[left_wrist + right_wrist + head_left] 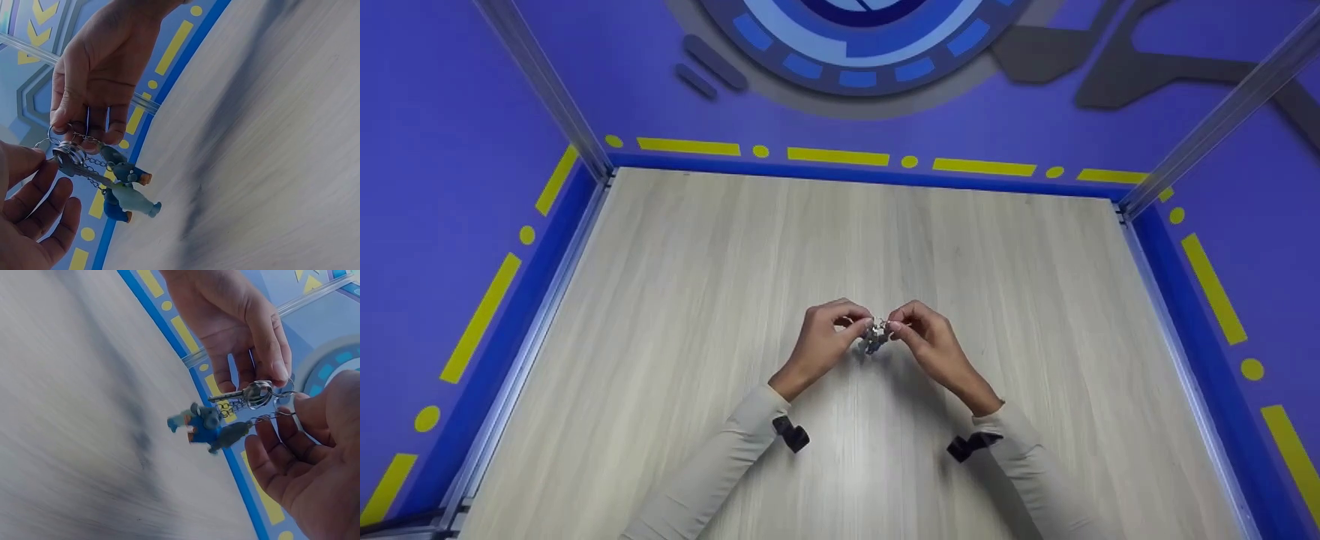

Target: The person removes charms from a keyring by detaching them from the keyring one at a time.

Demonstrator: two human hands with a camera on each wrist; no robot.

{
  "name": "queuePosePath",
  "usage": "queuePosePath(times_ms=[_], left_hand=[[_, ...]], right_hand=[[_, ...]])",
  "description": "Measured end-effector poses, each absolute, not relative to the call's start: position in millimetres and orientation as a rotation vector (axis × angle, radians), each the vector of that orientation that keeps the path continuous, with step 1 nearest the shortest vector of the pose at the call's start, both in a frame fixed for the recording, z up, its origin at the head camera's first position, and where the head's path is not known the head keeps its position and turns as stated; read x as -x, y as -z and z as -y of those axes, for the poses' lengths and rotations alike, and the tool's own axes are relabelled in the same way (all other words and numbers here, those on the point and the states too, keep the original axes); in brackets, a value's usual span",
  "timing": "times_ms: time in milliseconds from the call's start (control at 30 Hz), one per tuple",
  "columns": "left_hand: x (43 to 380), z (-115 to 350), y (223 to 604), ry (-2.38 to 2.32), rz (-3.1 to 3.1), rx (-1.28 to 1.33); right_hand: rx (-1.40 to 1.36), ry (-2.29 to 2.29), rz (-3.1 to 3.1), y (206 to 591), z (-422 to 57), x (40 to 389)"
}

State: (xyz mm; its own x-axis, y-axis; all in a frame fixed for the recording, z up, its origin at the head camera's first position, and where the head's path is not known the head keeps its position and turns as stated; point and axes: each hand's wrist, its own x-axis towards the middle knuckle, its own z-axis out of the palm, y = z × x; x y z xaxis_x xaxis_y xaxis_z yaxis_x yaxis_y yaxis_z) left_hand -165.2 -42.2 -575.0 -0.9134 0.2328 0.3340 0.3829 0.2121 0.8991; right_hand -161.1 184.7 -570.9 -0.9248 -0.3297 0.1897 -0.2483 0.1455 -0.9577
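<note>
Over the table, my left hand (826,336) and right hand (934,345) meet at a small bunch of keyrings and charms (875,341). Between thumb and index finger, my left hand (34,208) pinches a metal key ring beside several stacked rings (70,152) and a key (84,173). My right hand (315,444) pinches a ring whose chain (265,417) leads to a grey figurine charm (233,434). Blue and grey figurine charms (205,430) dangle below on chains. The rings touch or interlock; which, I cannot tell.
A light wood-grain tabletop (697,277) lies under both hands. Blue panels (660,124) with yellow markings rise behind it and at both sides, with metal posts (547,82) at the corners. Black wrist mounts (791,435) sit on the sleeves.
</note>
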Motion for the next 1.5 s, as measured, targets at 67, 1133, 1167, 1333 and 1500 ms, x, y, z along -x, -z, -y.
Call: queuePosePath(times_ms=[67,1133,1167,1333,1500], left_hand=[[165.3,41.9,574.8,1.794,2.344,0.595],[156.6,31.3,570.0,1.595,2.320,0.703],[157.1,31.1,569.9,1.634,2.337,0.694],[157.5,31.2,568.9,1.789,2.421,0.665],[156.0,31.0,569.5,1.949,2.441,0.625]], right_hand=[[0.585,1.938,-2.344,570.8,-183.7,161.3],[0.455,1.988,-2.530,566.5,-167.0,153.6],[0.460,1.993,-2.505,566.7,-168.0,153.9],[0.508,1.956,-2.446,567.6,-174.9,155.8],[0.477,1.982,-2.459,567.1,-175.9,154.1]])
